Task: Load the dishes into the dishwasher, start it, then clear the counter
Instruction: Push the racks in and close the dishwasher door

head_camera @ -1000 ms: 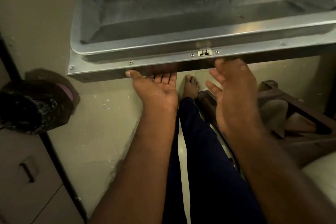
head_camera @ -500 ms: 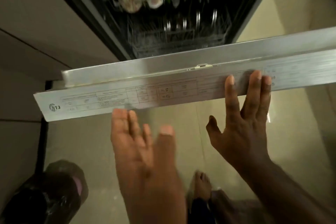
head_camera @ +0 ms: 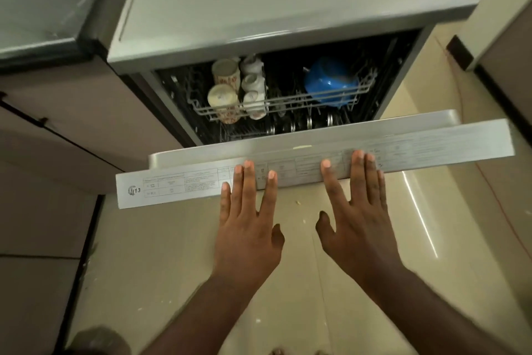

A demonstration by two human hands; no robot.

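The dishwasher door (head_camera: 178, 186) stands partly raised, its top edge with a printed label facing me. My left hand (head_camera: 247, 222) and my right hand (head_camera: 357, 219) lie flat with straight fingers, fingertips pressing that edge side by side. Behind the door, the upper rack (head_camera: 288, 101) holds several cups (head_camera: 224, 87) on the left and a blue bowl (head_camera: 331, 82) on the right. Plates stand in the lower rack (head_camera: 299, 124), mostly hidden by the door.
The grey counter top (head_camera: 259, 0) runs above the dishwasher. Beige cabinet fronts (head_camera: 57, 130) stand to the left. A dark bag (head_camera: 98, 340) sits on the tiled floor at the bottom left. A wall corner (head_camera: 495, 9) is at the right.
The door has swung up from lying flat to nearly half shut. Both hands moved from under its edge to pressing flat on its top edge; the left hand has joined the right.
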